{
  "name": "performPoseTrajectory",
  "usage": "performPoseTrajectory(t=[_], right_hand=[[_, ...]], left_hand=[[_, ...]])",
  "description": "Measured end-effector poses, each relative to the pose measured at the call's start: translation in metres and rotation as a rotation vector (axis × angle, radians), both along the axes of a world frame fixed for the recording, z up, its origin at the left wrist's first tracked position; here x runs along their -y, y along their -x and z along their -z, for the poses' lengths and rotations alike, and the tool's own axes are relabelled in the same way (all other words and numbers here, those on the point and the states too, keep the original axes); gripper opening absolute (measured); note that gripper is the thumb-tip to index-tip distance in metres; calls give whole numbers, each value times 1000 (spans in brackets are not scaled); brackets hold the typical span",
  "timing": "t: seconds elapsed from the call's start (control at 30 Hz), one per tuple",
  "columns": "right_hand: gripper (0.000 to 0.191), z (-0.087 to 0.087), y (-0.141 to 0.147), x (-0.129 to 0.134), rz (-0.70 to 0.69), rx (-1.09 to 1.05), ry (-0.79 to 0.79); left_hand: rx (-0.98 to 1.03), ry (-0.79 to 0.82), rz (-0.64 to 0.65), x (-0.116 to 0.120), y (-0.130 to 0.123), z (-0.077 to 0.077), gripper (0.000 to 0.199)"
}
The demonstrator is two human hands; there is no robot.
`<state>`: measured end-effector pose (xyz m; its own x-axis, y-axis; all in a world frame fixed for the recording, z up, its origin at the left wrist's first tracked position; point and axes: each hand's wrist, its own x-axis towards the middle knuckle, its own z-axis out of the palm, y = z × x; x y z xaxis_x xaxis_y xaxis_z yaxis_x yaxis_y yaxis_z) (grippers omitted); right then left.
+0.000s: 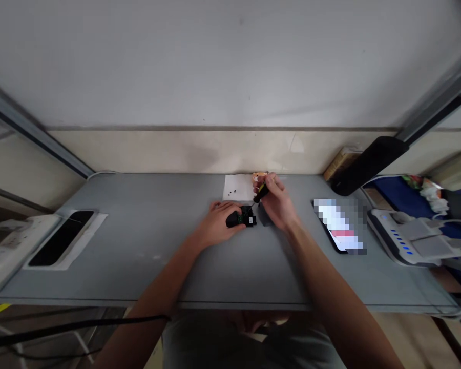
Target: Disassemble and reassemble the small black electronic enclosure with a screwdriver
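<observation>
My left hand (221, 223) is closed around a small black device (249, 220) with a bit of green circuit board exposed, pressing it on the grey table. In my right hand (276, 200) is a screwdriver (260, 193) with a black and yellow handle, tilted so its thin shaft points down at the device's upper right part. The exact contact of the tip is too small to make out. Behind the device, a white sheet of paper (236, 184) carries several tiny dark pieces that look like screws. A dark grey block-like thing (264, 218) sits partly hidden under my right hand.
An orange patterned item (257, 177) lies by the wall. To the right are a lit phone (336, 225), a black cylinder (369, 164), and a power strip (399, 238) with plugs and cables. A dark-screened phone (63, 238) lies at left on white paper. A wall bounds the back.
</observation>
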<state>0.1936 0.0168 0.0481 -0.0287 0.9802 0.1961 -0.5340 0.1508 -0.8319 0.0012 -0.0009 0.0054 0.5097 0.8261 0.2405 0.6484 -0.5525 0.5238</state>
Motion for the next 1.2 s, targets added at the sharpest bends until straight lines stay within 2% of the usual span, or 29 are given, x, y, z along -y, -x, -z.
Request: performPoseTrajectory(t=[0.2,0.33,0.53,0.83,1.07,1.2], right_hand=[[51,0,4,1,-28,22,18],[48,-2,7,0,-21,-9,-22],[41,-4,3,0,-30,-82,113],[60,-1,0,-2,15,92,34],[47,-7,3,2,-33,-17,70],[49,-4,0,3,-8,26,50]], left_hand=[[-3,-7,-5,-1,0,3,22],[-30,-32,10,0,0,2,19],[-53,-58,53,0,1,1,16],[-58,-23,61,-2,-2,6,20],[-77,-41,60,-1,-4,7,21],[-85,-52,60,-1,-3,8,22]])
